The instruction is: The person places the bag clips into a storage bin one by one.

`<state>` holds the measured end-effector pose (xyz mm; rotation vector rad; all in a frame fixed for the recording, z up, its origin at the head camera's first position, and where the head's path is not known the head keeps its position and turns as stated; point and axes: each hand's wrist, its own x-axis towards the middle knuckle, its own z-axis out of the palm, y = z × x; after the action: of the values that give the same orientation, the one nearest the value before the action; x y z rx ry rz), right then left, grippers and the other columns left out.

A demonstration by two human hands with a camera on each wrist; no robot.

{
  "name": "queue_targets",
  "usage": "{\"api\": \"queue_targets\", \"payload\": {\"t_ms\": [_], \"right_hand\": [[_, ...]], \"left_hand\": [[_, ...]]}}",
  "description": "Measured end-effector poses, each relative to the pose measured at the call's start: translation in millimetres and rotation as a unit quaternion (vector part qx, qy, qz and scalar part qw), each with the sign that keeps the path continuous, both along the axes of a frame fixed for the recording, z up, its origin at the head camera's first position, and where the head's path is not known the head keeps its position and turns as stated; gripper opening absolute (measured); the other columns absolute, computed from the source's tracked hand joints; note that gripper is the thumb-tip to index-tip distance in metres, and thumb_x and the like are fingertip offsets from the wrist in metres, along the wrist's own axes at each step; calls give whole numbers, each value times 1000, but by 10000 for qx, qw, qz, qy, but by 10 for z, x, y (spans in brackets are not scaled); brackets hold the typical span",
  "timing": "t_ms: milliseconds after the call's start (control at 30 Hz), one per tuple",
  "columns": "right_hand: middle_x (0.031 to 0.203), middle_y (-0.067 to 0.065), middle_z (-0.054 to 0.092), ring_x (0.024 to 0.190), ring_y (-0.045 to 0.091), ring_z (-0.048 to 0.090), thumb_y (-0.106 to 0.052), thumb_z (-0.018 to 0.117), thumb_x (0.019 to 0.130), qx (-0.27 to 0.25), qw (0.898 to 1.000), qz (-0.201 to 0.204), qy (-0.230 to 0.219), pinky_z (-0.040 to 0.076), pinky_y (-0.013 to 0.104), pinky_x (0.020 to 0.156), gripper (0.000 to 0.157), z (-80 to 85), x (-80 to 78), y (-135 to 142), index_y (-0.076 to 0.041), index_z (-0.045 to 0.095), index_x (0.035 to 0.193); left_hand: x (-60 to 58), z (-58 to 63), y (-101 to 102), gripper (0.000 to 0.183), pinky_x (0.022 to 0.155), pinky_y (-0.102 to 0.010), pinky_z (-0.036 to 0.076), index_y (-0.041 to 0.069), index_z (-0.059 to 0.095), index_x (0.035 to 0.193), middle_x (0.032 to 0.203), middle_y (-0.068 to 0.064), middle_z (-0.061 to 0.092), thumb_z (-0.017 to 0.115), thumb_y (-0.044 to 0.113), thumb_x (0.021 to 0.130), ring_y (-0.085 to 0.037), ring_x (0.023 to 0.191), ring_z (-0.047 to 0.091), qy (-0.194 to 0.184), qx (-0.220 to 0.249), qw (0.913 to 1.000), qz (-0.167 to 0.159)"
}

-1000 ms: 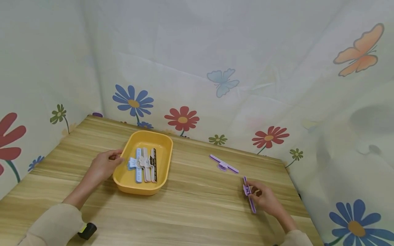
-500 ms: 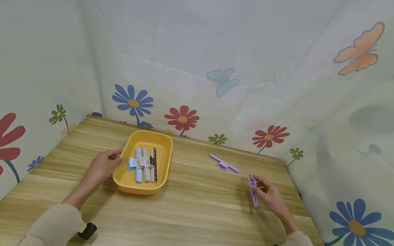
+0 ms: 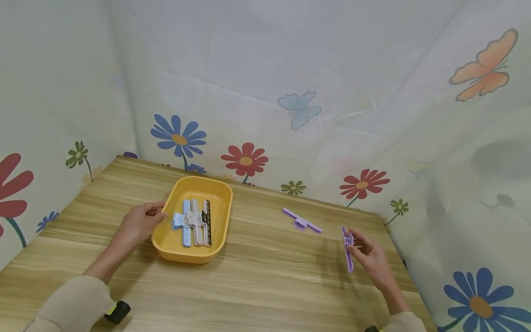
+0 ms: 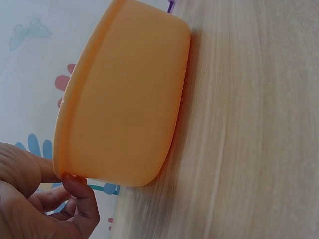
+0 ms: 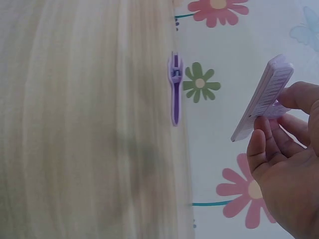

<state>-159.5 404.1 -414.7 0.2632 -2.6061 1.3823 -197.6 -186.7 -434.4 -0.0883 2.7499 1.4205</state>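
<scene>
The right hand (image 3: 372, 263) is at the lower right of the head view, and it has a long purple clip (image 3: 347, 251). The thumb and fingers pinch the clip near its middle, with only the clip's own thickness between them. The clip is up off the table (image 3: 257, 288), and in the head view it stands nearly up and down, with a soft shadow to its left. In the right wrist view it leans, with its top toward the upper right. The left hand (image 3: 141, 224) is left of the middle in the head view. Its thumb and a finger pinch the edge of a yellow tub (image 3: 163, 244), close together. The tub sits on the table, left of the middle. In it lie three long clips side by side: a blue clip (image 3: 187, 235), a grey clip (image 3: 198, 236) and a black-patterned clip (image 3: 209, 233). Another purple clip (image 3: 302, 221) lies slanted on the table, right of the middle, near the back. Behind is a pale wall (image 3: 232, 55) with flowers and butterflies on it.
</scene>
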Motion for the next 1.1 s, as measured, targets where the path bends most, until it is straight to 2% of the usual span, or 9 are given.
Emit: {"api": "queue_targets", "payload": {"t_ms": [300,600,933,1100], "right_hand": [[122,25,62,99,11,62,-8,65,102,-93,9998,73,189,54,22,75,46,91,21,5,7,53,144],[123,26,63,98,8,62,-7,65,102,-142,9994,83,307,54,21,76,46,153,20,-38,7,54,144],[122,21,64,98,10,63,-17,67,103,110,9998,-122,116,55,21,77,50,199,-19,-88,3,54,146],[123,19,63,99,10,63,-17,67,102,122,9998,-69,133,55,22,78,49,211,-48,-109,1,54,146]], "left_hand": [[-7,-8,-9,51,75,-32,49,-11,48,147,125,-29,59,55,20,106,-34,104,56,40,34,10000,-20],[3,3,-7,52,74,-32,50,-10,47,147,125,-29,59,55,20,106,-34,104,56,-8,56,10000,-6],[-6,5,-7,52,73,-31,50,-11,47,147,124,-29,59,55,20,106,-34,104,56,-16,65,10000,16],[-12,-1,0,51,74,-31,50,-11,48,146,123,-28,59,55,19,106,-34,103,56,-20,55,10000,32]]}}
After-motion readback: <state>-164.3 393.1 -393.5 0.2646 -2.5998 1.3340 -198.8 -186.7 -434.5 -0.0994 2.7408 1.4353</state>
